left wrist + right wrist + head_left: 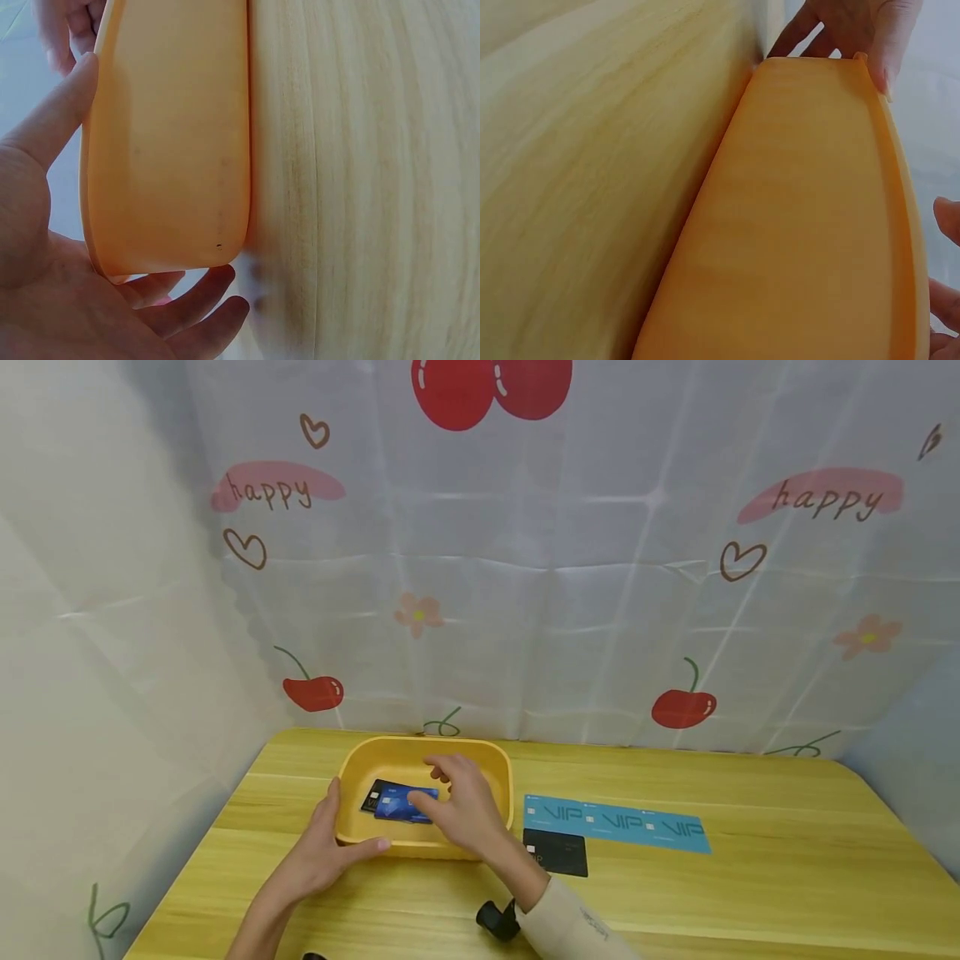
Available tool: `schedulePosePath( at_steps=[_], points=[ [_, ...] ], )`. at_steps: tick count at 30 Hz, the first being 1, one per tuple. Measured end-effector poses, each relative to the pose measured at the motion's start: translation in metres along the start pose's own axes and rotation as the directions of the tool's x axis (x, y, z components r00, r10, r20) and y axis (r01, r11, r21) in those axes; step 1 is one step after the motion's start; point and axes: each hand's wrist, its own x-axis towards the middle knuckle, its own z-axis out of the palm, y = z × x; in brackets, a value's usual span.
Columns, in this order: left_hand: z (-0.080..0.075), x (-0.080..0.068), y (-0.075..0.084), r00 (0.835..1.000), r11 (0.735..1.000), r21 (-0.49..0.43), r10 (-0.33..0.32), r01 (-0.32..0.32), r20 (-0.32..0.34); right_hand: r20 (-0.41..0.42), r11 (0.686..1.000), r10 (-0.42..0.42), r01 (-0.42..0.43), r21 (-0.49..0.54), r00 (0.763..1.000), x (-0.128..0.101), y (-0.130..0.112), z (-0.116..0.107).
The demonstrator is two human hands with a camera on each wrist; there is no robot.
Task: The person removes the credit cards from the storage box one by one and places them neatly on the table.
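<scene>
A yellow plastic bin (427,852) stands on the table at the left. My left hand (318,852) grips its near left corner, thumb over the front rim and fingers along the left side; the left wrist view shows the fingers (202,300) round the end wall. Inside the bin, a blue bank-style card (397,802) overlaps a black card (370,797). My right hand (467,802) reaches over the bin, thumb and fingers apart, with nothing visible between them. Its thumb overlaps the blue card's right end in the head view.
Right of the bin, three light blue VIP cards (617,821) lie in a joined row. Just below them is a black VIP card (558,853), partly behind my right forearm. A black object (497,921) sits by the right sleeve. A printed curtain (555,635) hangs behind the table.
</scene>
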Motion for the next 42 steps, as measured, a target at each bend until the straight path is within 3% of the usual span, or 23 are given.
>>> schedulePosePath(
  at_steps=[11, 22, 31, 42],
  points=[
    [0.001, 0.0, 0.002, 1.0, 0.999, -0.029, 0.017, -0.017, -0.003, 0.023, 0.992, 0.11, -0.109, -0.068, 0.994, 0.016, 0.004, 0.013],
    [0.0, -0.001, 0.001, 1.0, 1.0, -0.019, 0.013, -0.013, 0.008, 0.134, 0.977, 0.145, -0.121, -0.176, 0.98, 0.021, 0.014, 0.026],
    [0.001, 0.0, 0.001, 1.0, 1.0, -0.015, 0.019, -0.019, 0.005, 0.211, 0.936, 0.17, -0.091, -0.341, 0.962, 0.021, 0.02, 0.03],
    [0.0, 0.0, -0.001, 1.0, 0.999, -0.038, 0.011, -0.01, 0.006, 0.275, 0.898, 0.248, -0.113, -0.426, 0.929, 0.022, 0.02, 0.032]
  ],
)
